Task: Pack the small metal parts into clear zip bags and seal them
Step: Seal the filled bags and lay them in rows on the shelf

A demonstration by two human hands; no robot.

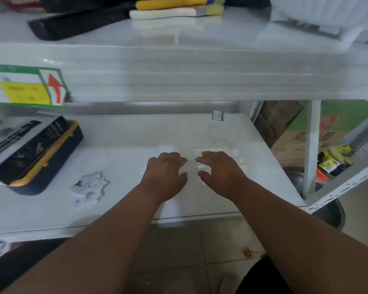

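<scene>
Palms-down, both hands — left [165, 175], right [218, 171] — cover clear bags [216, 151].

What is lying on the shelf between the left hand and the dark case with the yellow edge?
In the head view, a small pile of clear zip bags lies between the left hand and the case; the shelf around it is bare.

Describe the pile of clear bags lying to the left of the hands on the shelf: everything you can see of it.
The pile of clear bags lies on the white shelf, left of the left hand and near the navy and yellow case. It looks like several small, crumpled, transparent plastic bags overlapping in a loose heap, corners pointing outward. A few small dark specks show inside, possibly metal parts; blur hides detail. Nothing but the shelf touches it, and neither hand reaches it.
</scene>
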